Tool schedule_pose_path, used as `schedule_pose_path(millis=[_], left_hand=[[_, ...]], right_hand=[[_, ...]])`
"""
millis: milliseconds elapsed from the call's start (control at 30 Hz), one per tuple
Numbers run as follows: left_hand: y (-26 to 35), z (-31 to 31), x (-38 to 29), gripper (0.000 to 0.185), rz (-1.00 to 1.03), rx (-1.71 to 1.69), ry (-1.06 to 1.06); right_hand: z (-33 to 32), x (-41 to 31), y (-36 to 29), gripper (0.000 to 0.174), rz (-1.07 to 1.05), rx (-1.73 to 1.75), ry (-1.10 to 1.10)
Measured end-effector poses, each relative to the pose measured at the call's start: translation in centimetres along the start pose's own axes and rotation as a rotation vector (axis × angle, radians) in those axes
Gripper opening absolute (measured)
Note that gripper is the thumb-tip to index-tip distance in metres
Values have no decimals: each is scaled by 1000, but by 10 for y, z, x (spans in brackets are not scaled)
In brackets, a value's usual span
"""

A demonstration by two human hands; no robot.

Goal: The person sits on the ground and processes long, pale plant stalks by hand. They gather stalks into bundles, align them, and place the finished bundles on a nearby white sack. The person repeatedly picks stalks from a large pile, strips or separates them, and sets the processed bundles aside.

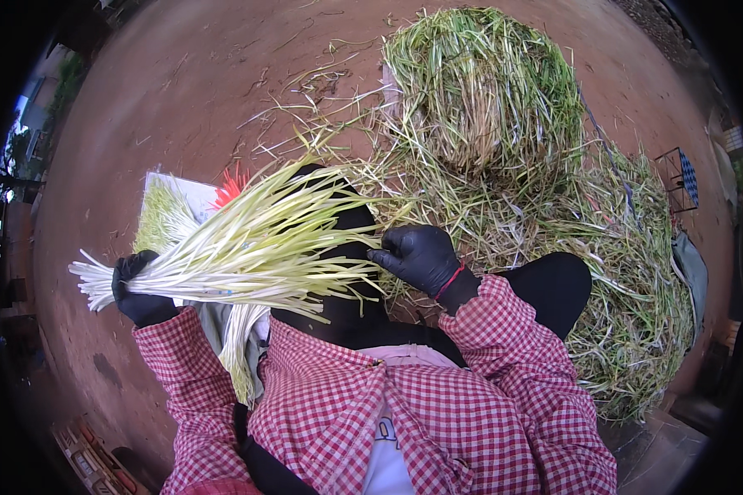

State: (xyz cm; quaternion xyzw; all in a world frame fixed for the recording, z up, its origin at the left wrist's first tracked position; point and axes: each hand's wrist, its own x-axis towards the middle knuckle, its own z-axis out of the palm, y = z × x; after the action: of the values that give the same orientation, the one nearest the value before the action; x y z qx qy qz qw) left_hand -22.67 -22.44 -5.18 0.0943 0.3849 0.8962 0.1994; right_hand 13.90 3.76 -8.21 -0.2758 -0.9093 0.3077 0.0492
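In a black glove, my left hand [139, 288] grips a large bunch of pale leafy stalks [241, 260] near its white ends. The bunch fans out to the right across my dark-trousered leg, its yellow-green tips loose. My right hand [416, 257], gloved in black with a red band at the wrist, is at the tips with fingers curled and thumb against the index finger; whether a thin leaf is pinched there I cannot tell. Behind the held bunch, more stalks [164, 213] lie on a white printed sheet [189, 192] beside red strips [230, 187]. Another pale bunch [241, 346] lies by my left side.
A tall heap of green and withered stalks [483, 93] stands ahead on reddish bare ground [179, 93]. A second wide heap [631, 322] spreads along my right, with a dark strap across it. Loose leaves litter the ground between. A small checkered-topped stool [687, 179] stands far right.
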Motion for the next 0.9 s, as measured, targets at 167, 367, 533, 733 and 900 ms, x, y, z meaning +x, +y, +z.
schedule_pose_path(millis=[167,367,533,733,900], left_hand=[[-4,-1,-1,14,-11,30,8],[-3,1,0,14,-14,-44,-32],[-3,16,-9,15,-97,-94,-143],[-14,42,-23,18,-172,-136,-204],[11,41,-14,20,38,-41,-131]], right_hand=[[8,10,-9,38,31,84,62],[20,23,-14,26,-145,-105,139],[20,17,-7,10,-256,-287,113],[39,22,51,12,-167,-592,-239],[17,-3,141,15,306,-676,-435]])
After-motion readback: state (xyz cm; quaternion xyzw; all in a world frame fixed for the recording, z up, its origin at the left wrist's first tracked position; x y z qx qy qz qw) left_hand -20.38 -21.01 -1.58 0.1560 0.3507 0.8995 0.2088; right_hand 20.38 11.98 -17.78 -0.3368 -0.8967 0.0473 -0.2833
